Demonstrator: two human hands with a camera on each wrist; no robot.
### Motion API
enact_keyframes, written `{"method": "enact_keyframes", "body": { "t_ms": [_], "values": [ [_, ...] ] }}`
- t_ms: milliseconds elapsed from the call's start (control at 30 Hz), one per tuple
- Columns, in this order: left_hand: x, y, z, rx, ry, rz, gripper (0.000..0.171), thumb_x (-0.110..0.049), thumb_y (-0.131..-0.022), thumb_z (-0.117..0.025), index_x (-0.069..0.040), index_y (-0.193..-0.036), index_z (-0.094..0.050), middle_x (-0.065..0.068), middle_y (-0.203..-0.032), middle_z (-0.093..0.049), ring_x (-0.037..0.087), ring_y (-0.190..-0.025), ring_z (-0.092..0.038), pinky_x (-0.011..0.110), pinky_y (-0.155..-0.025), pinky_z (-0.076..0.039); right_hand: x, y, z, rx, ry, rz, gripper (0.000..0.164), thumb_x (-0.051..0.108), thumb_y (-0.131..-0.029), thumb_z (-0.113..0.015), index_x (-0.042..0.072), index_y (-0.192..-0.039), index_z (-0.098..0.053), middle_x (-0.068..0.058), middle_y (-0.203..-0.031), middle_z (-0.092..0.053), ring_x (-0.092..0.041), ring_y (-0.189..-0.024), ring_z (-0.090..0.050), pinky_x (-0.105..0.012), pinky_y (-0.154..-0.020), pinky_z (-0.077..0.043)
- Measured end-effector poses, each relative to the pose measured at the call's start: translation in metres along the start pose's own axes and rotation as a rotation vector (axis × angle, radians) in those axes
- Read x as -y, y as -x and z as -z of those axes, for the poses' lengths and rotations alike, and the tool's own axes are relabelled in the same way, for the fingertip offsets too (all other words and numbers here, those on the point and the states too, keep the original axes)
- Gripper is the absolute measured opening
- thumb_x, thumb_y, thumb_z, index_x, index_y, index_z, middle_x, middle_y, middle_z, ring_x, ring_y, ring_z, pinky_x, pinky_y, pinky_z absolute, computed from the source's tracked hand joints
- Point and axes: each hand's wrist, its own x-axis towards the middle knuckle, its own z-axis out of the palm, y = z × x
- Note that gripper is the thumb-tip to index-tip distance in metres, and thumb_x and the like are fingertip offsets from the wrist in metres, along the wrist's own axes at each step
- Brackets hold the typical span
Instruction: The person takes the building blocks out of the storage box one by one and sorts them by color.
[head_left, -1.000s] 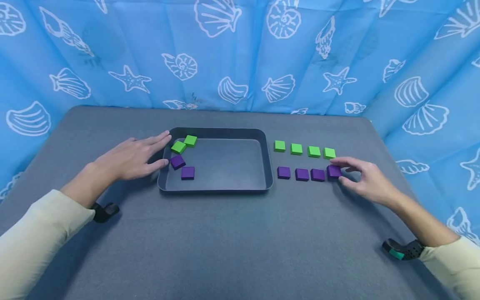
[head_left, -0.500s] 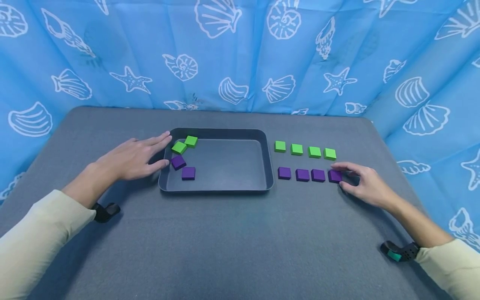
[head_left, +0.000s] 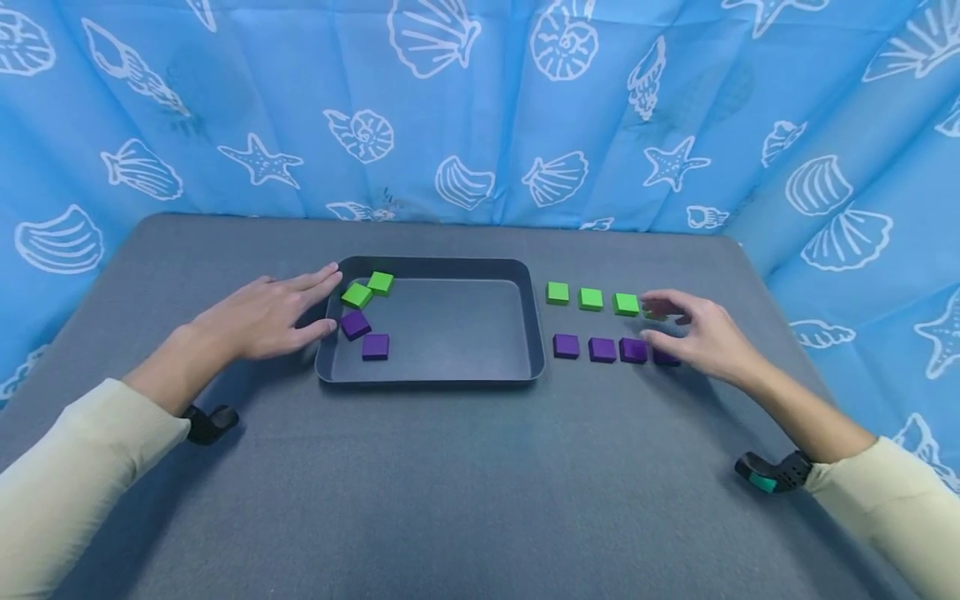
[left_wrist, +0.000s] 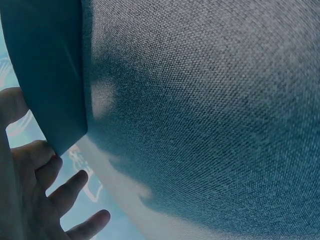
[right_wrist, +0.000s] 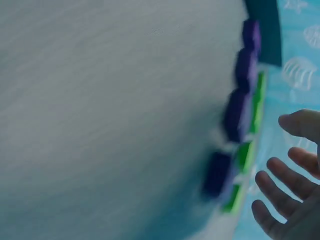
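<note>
My left hand (head_left: 258,317) rests its extended fingers and thumb against the left rim of a dark grey tray (head_left: 450,382); the left wrist view shows the tray's outer wall (left_wrist: 47,65) at the fingertips. Two green blocks (head_left: 381,283) and two purple blocks (head_left: 376,347) lie in the tray's left part. My right hand (head_left: 701,337), holding nothing, hovers right of the tray over the ends of two block rows. Its fingers partly cover the last green block (head_left: 656,316) and the last purple block (head_left: 665,357). In the right wrist view its fingers are spread apart.
A row of green blocks (head_left: 590,299) lies behind a row of purple blocks (head_left: 602,349), both right of the tray on the grey table (head_left: 465,483). A blue shell-print curtain (head_left: 495,108) hangs behind and beside the table.
My right hand has let go of the last purple block, which stays at its row's end, and has moved left over the rows. My left hand and the tray look unchanged.
</note>
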Motion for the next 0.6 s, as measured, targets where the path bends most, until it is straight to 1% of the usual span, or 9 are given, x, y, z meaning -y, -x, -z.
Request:
{"method": "enact_keyframes", "body": {
  "t_ms": [100,200,300,433,600],
  "values": [
    [0.0,0.001,0.0,0.0,0.003,0.002,0.073,-0.045,-0.102,-0.05,-0.003,-0.157,-0.025,0.02,-0.162,-0.023,0.045,-0.135,-0.044,0.07,-0.108,-0.029,0.019,-0.015,-0.002,0.0,-0.029,0.026,0.051,0.013,-0.087,-0.077,0.003,-0.133,-0.059,-0.017,-0.127,-0.064,-0.033,-0.118,-0.059,-0.055,-0.096,-0.046],
    [0.0,0.001,0.001,-0.003,0.002,0.0,0.073,-0.045,-0.102,-0.05,-0.003,-0.157,-0.026,0.02,-0.162,-0.023,0.045,-0.134,-0.044,0.069,-0.107,-0.03,0.036,-0.029,-0.007,0.03,-0.064,0.082,0.055,0.016,-0.086,-0.079,0.006,-0.136,-0.058,-0.015,-0.133,-0.062,-0.032,-0.123,-0.056,-0.055,-0.101,-0.044],
    [0.0,0.0,0.001,-0.002,-0.001,0.002,0.074,-0.045,-0.101,-0.05,-0.002,-0.157,-0.025,0.02,-0.162,-0.024,0.045,-0.134,-0.045,0.07,-0.107,-0.029,0.054,-0.041,-0.013,0.075,-0.091,0.123,0.059,0.019,-0.086,-0.079,0.008,-0.139,-0.055,-0.012,-0.138,-0.059,-0.03,-0.127,-0.054,-0.055,-0.103,-0.042],
    [0.001,0.0,0.001,-0.004,-0.001,0.0,0.074,-0.045,-0.102,-0.05,-0.002,-0.157,-0.025,0.02,-0.162,-0.024,0.045,-0.134,-0.045,0.07,-0.107,-0.03,0.077,-0.056,-0.021,0.138,-0.096,0.149,0.062,0.025,-0.086,-0.079,0.012,-0.142,-0.054,-0.008,-0.14,-0.057,-0.028,-0.129,-0.053,-0.055,-0.105,-0.042],
    [0.001,0.0,0.0,-0.01,0.002,-0.003,0.074,-0.045,-0.101,-0.051,-0.002,-0.156,-0.026,0.02,-0.161,-0.024,0.045,-0.134,-0.045,0.07,-0.107,-0.03,0.099,-0.077,-0.033,0.241,-0.079,0.184,0.065,0.029,-0.086,-0.08,0.01,-0.142,-0.053,-0.01,-0.141,-0.057,-0.028,-0.128,-0.055,-0.054,-0.105,-0.043]
  ]
}}
